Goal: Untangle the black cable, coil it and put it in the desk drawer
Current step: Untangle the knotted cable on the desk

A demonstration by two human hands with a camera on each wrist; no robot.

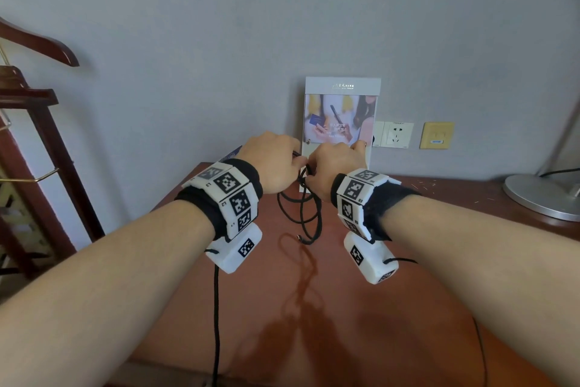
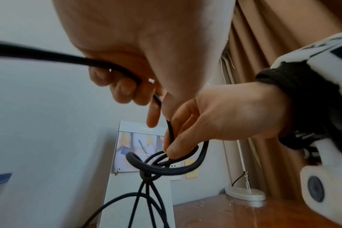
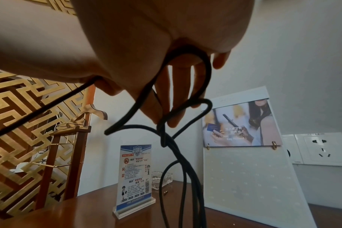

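The black cable (image 1: pixel 303 214), thin, round and matte, hangs in tangled loops at frame centre above the glossy reddish wooden desk (image 1: pixel 423 261). The left hand (image 1: pixel 273 163) curls around one strand; the right hand (image 1: pixel 332 167) pinches a loop. Fingertips are hidden in the head view.

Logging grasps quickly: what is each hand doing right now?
Left hand: grips the black cable.
Right hand: pinches the same cable at the tangle.
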